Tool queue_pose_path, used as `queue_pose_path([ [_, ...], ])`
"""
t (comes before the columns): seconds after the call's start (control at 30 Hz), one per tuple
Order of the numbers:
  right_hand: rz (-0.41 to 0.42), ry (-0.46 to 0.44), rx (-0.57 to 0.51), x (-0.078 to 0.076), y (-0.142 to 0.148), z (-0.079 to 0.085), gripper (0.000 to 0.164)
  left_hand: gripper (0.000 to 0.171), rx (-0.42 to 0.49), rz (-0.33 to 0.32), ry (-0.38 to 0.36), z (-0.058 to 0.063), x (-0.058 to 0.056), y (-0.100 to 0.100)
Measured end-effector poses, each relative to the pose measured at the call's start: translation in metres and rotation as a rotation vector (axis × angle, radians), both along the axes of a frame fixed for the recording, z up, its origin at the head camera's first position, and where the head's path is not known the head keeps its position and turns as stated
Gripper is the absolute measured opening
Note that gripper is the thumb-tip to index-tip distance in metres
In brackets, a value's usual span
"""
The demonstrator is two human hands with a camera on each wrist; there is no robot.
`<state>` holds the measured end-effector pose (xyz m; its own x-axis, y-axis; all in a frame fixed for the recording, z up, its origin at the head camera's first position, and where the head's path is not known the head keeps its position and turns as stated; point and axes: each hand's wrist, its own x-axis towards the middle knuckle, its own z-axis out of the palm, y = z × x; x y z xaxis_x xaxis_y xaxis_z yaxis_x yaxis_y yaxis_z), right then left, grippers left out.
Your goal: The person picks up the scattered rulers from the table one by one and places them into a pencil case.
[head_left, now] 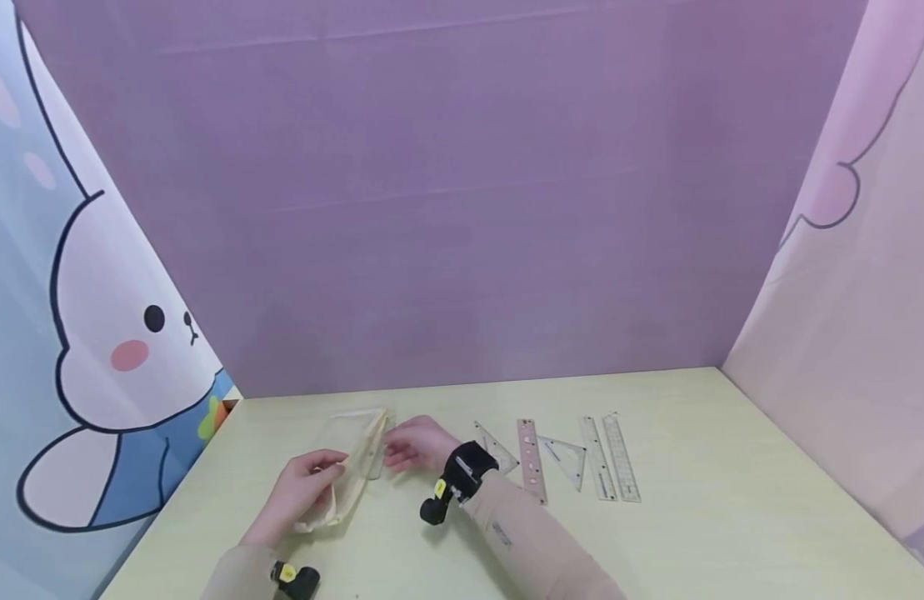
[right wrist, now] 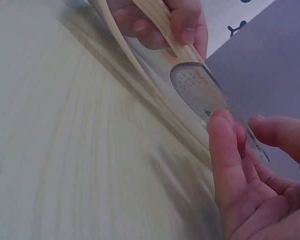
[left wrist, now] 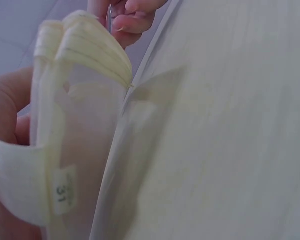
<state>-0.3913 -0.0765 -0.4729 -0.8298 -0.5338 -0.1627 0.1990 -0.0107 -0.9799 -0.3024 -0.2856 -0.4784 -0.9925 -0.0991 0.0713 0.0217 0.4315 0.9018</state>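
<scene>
Clear template (right wrist: 195, 87): printed sheet with a dark-edged, rounded end; located at the mouth of the mesh bag (head_left: 353, 483), between the bag's two bands. Depth of entry, if any: cannot tell.
Right hand (head_left: 419, 444): thumb to one side of the template, fingers to the other; sheet pinched between them.
Left hand (head_left: 302, 492): thumb and fingers clamped on one band of the bag, fabric between them.
Template hazard: the rounded end may snag on a band; likely cause, a tilted approach or a narrowing mouth.
Bag mouth hazard: the soft fabric may fold inward; likely cause, the left fingers slackening.
Pinch hazard: the thin sheet may slip or twist; likely cause, a light hold or the end pressing against fabric.
Mesh bag: soft, translucent, cream-banded; mouth parted, facing the right hand; numbered tag (left wrist: 64, 191) at one edge. Contents: no separate item can be made out through the mesh.
Desk (head_left: 731, 517): carries, outside the bag and left to right, a first set square (head_left: 498, 450), pink ruler (head_left: 531, 461), second set square (head_left: 570, 457), inner clear ruler (head_left: 598, 458) and outer clear ruler (head_left: 621, 458).
</scene>
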Motion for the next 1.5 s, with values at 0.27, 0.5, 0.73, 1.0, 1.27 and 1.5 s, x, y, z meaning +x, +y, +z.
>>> queue_pose_path([
  [0.27, -0.013, 0.028, 0.052, 0.0, -0.013, 0.0, 0.016, 0.022, 0.026, -0.017, 0.005, 0.002, -0.001, 0.0],
  [0.5, 0.0, 0.055, 0.064, 0.004, -0.016, 0.0, 0.016, 0.024, 0.037, -0.048, 0.009, 0.002, 0.0, 0.001],
  [0.73, 0.065, 0.077, 0.087, 0.005, -0.014, 0.005, 0.02, 0.025, 0.031, -0.033, 0.028, 0.004, 0.001, 0.003],
  [1.0, 0.139, 0.164, 0.162, 0.005, -0.012, 0.011, 0.022, 0.021, 0.032, -0.01, 0.023, 0.006, 0.002, 0.005],
  [1.27, 0.143, 0.258, 0.223, 0.0, 0.003, 0.017, 0.028, 0.021, 0.018, 0.006, 0.029, 0.004, 0.001, 0.005],
  [1.5, 0.151, 0.346, 0.255, -0.015, 0.037, 0.03, 0.038, 0.021, 0.024, -0.001, 0.038, 0.004, 0.001, 0.005],
])
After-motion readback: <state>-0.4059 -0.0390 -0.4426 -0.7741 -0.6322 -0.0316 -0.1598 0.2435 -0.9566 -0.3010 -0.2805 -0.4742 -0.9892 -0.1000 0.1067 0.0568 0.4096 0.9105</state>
